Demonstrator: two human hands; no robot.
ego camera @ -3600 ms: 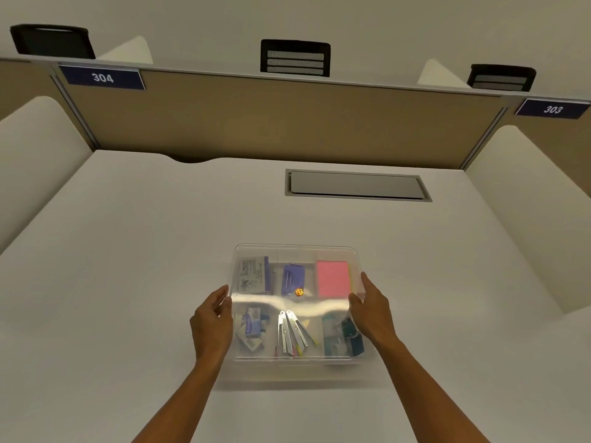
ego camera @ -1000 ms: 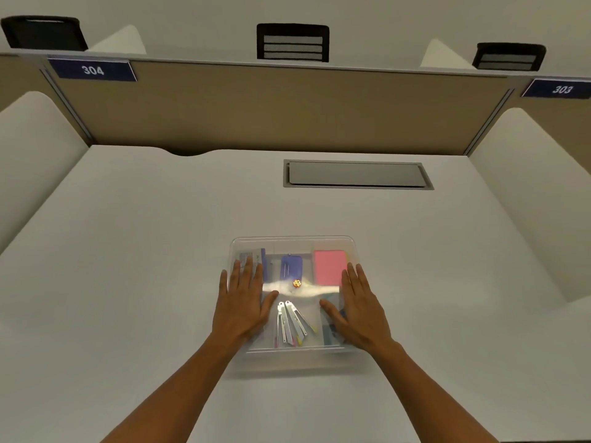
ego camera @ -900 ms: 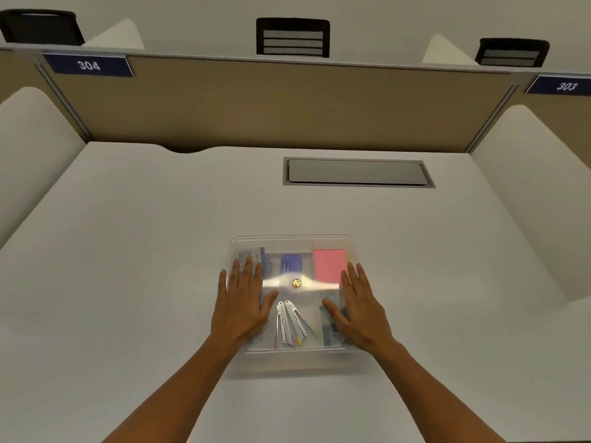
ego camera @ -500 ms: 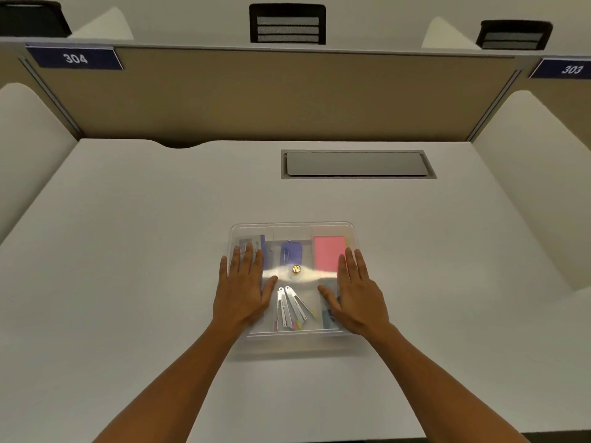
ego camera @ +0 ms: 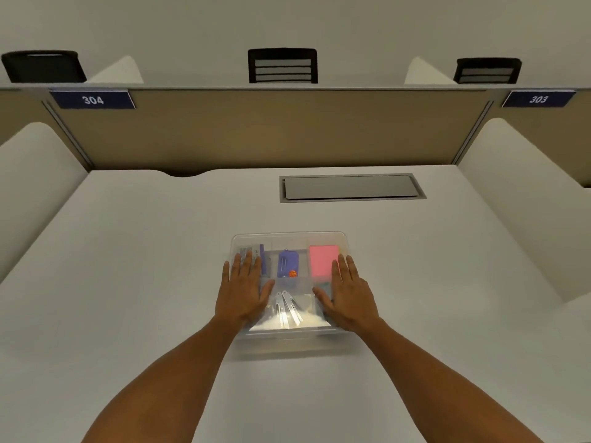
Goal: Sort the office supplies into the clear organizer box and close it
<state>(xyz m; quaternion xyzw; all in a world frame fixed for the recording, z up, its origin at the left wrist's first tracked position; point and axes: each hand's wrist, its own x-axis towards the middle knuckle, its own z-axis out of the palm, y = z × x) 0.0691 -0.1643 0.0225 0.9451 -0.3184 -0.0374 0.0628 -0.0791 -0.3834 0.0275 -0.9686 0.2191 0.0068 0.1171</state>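
Note:
The clear organizer box (ego camera: 289, 239) sits on the white desk with its transparent lid on top. My left hand (ego camera: 243, 290) lies flat on the lid's left half, fingers straight. Flat on the right half lies my right hand (ego camera: 348, 292), fingers straight too. Through the lid I see a pink pad (ego camera: 321, 260) at back right, a blue stapler-like item (ego camera: 287, 263) at back middle, a small box with a blue edge (ego camera: 256, 255) at back left, and silver clips (ego camera: 287, 310) at front middle. My hands hide the front corner compartments.
A grey cable hatch (ego camera: 351, 188) is set into the white desk (ego camera: 144, 266) behind the box. A tan partition (ego camera: 271, 129) with signs 304 and 303 closes the back. White side dividers (ego camera: 524, 199) flank the desk. Black chair backs show beyond the partition.
Both hands went from gripping the lid's side edges to lying flat on top of it. In the last second they have stayed put; only the camera view shifted.

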